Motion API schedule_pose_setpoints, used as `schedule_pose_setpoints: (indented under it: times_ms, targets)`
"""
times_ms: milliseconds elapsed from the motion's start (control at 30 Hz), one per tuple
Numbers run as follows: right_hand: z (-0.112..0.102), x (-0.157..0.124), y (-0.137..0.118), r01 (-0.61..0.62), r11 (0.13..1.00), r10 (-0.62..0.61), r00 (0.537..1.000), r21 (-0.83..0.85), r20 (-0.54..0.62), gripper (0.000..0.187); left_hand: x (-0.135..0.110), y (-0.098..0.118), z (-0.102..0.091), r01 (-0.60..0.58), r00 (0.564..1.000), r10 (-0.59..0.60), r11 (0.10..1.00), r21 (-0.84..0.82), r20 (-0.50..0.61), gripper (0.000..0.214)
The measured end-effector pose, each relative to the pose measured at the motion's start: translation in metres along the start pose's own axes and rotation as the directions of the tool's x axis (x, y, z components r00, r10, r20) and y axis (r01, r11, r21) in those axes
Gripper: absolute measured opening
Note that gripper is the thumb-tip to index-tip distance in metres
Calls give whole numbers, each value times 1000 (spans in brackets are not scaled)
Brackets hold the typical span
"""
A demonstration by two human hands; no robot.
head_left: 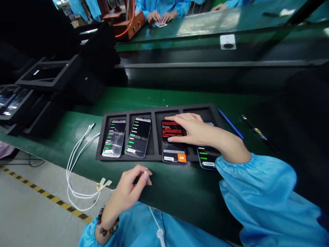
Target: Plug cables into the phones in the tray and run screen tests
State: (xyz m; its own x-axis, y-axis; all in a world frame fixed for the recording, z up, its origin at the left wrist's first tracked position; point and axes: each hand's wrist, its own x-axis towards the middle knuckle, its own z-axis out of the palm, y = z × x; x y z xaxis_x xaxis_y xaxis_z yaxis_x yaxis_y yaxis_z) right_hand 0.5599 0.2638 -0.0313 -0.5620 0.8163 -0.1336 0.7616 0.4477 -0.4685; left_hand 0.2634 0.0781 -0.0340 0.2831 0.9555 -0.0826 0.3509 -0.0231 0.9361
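Note:
A black tray (156, 109) with several slots lies on the green bench and holds several phones. My right hand (191, 130) rests flat with fingers spread over the third phone (172, 151), whose screen shows red text and an orange button. It also hides the upper part of the fourth phone (207, 158). Two more phones (114, 138) (138, 136) lie in the left slots with lit screens. My left hand (131, 187) hangs at the bench's near edge, fingers loosely curled, thumb touching the fingertips, nothing seen in it.
White cables (77, 161) trail off the bench's left edge. A blue pen (230, 123) and a dark pen (254, 129) lie right of the tray. Black boxes (51, 73) stand at the left. Another person's hands (160, 16) work at the far bench.

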Motion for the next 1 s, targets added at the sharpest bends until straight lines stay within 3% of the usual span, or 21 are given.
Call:
schedule_pose_setpoints:
  times_ms: [167, 333, 500, 1000]
  targets:
    - [2, -2, -9, -26, 1000, 27, 999, -10, 45, 109, 9, 3, 23, 184, 973, -175, 982, -51, 148, 42]
    - [3, 1, -14, -26, 1000, 26, 999, 9, 31, 95, 28, 0, 59, 403, 909, -318, 834, -377, 268, 72]
    - [2, 3, -14, -37, 999, 36, 999, 2, 14, 89, 39, 0, 75, 421, 907, -352, 751, -508, 231, 85]
    - [-6, 3, -14, -37, 998, 36, 999, 58, 21, 85, 38, 6, 75, 428, 897, -402, 683, -591, 185, 81]
